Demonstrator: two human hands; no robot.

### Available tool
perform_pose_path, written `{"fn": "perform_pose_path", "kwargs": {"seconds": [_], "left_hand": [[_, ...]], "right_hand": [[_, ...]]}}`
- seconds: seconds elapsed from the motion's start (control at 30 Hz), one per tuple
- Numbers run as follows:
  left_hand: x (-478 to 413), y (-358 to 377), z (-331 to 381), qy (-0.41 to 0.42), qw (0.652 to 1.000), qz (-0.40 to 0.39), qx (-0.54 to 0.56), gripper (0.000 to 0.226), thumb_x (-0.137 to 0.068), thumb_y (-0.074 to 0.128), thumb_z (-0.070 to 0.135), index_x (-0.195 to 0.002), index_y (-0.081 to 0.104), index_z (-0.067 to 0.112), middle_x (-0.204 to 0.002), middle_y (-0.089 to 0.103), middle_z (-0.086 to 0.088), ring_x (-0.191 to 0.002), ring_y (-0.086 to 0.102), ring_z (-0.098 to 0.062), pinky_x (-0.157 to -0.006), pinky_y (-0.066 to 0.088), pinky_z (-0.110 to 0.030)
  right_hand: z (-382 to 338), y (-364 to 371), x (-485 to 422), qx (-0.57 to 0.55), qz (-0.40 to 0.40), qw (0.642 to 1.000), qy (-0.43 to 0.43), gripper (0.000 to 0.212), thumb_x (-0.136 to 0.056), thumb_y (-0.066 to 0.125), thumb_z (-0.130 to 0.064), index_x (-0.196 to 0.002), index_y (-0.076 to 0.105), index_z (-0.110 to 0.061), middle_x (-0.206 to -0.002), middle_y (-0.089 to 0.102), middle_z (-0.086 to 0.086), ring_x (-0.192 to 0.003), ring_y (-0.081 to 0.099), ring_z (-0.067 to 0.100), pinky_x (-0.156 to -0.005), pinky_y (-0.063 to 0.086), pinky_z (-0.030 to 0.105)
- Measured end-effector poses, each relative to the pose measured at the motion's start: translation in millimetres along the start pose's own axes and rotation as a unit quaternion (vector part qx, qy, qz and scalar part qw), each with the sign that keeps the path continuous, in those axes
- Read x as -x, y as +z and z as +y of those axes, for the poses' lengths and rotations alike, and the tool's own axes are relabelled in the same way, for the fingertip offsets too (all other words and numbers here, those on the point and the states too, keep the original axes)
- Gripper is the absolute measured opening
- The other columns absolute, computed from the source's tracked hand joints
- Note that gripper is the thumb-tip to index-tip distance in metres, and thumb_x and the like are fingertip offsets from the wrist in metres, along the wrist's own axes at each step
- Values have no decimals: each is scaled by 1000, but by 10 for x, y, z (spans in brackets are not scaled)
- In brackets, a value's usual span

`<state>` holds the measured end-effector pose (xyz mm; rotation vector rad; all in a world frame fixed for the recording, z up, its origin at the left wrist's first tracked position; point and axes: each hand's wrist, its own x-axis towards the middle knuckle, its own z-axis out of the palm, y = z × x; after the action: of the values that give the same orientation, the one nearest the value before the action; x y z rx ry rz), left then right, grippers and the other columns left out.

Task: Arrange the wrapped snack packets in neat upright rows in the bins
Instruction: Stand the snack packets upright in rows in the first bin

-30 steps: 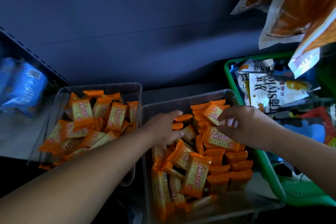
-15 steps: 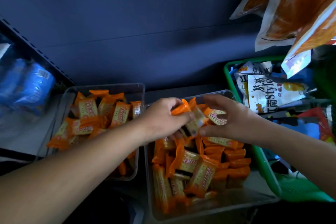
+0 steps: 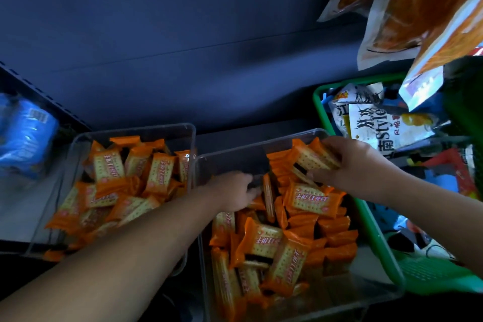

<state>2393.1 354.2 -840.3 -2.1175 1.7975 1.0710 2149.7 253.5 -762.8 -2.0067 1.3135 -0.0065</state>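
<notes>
Two clear plastic bins stand side by side. The left bin (image 3: 136, 128) holds a loose heap of orange cracker packets (image 3: 130, 178). In the right bin (image 3: 230, 152), packets stand on edge in a row along the right side (image 3: 337, 239), while others lie jumbled in the middle and front (image 3: 264, 242). My right hand (image 3: 360, 167) grips a couple of packets (image 3: 311, 157) over the bin's far right corner. My left hand (image 3: 232, 193) reaches down into the same bin, its fingertips against an upright packet (image 3: 268, 198); its grasp is hidden.
A green basket (image 3: 320, 94) full of printed snack bags (image 3: 379, 127) sits right beside the right bin. Large orange bags (image 3: 418, 8) hang at the top right. Blue packets (image 3: 24, 136) lie on the shelf at far left. A dark wall closes the back.
The hands met above the right bin with packets between them. Now my right hand has carried the packets to the far right corner, and my left hand has dropped into the bin.
</notes>
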Motion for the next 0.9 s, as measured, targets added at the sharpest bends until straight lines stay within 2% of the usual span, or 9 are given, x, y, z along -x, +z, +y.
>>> {"fn": "perform_pose_path", "kwargs": {"seconds": [0.13, 0.17, 0.23, 0.33, 0.43, 0.53, 0.67, 0.8, 0.9], "left_hand": [[-157, 80, -62, -45, 999, 8, 17, 57, -94, 41, 79, -89, 60, 26, -93, 65, 1, -88, 62, -19, -79, 54, -36], [-173, 87, -70, -51, 998, 7, 41, 63, -93, 37, 82, -97, 63, 25, -99, 67, 0, -94, 63, -19, -85, 55, -38], [-173, 61, -73, -65, 990, 4, 125, 89, -86, 26, 93, -125, 65, 23, -128, 68, -3, -117, 62, -22, -102, 50, -43], [-161, -10, -44, -67, 985, -58, 150, 121, -62, 34, 108, -155, 44, 32, -160, 46, 1, -144, 46, -25, -113, 39, -41], [-181, -26, -29, -53, 990, -87, 99, 119, -57, 59, 102, -153, 46, 33, -157, 50, 4, -139, 51, -20, -112, 45, -39], [-203, -101, 11, -63, 987, -115, 95, 118, -59, 69, 94, -153, 46, 26, -156, 50, 3, -137, 52, -21, -112, 44, -39], [-204, -176, 81, -91, 981, -161, 66, 124, -66, 78, 81, -161, 31, 17, -165, 37, -4, -145, 43, -27, -112, 42, -41], [-152, -242, 88, -100, 977, -180, 48, 117, -69, 82, 72, -161, 29, 24, -162, 39, -4, -141, 46, -27, -109, 46, -42], [-131, -291, 77, -102, 975, -185, 70, 119, -60, 88, 66, -159, 33, 32, -155, 48, -1, -132, 55, -25, -106, 52, -45]], "right_hand": [[-6, 12, -75, 5, -10, 1000, -2, 38, -82, 84, -39, -113, 64, -32, -88, 70, -9, -75, 68, 10, -68, 59, 33], [-1, 12, -81, 8, -11, 1000, 2, 41, -82, 84, -40, -116, 63, -33, -89, 69, -10, -75, 68, 9, -65, 56, 29], [24, 29, -93, 17, -11, 1000, 4, 49, -82, 84, -41, -124, 60, -34, -91, 68, -11, -77, 66, 7, -62, 52, 25], [50, 44, -103, 11, 10, 1000, -3, 50, -83, 83, -42, -125, 58, -33, -89, 67, -13, -75, 65, 5, -59, 49, 22], [50, 46, -125, 9, 51, 999, -6, 55, -83, 83, -42, -131, 57, -32, -96, 69, -10, -82, 68, 11, -69, 54, 29], [66, 46, -152, 36, 63, 997, 0, 68, -82, 82, -47, -142, 53, -34, -107, 71, -3, -88, 69, 17, -79, 58, 35], [58, 83, -176, 93, 45, 995, -4, 68, -83, 80, -51, -143, 49, -37, -105, 70, -5, -90, 69, 19, -81, 61, 42], [37, 84, -203, 148, 42, 988, -26, 67, -84, 78, -51, -142, 48, -37, -120, 66, -2, -103, 65, 24, -85, 58, 43], [27, 113, -193, 182, 61, 980, -55, 67, -85, 77, -49, -144, 50, -31, -132, 58, -1, -121, 57, 26, -93, 54, 43]]}}
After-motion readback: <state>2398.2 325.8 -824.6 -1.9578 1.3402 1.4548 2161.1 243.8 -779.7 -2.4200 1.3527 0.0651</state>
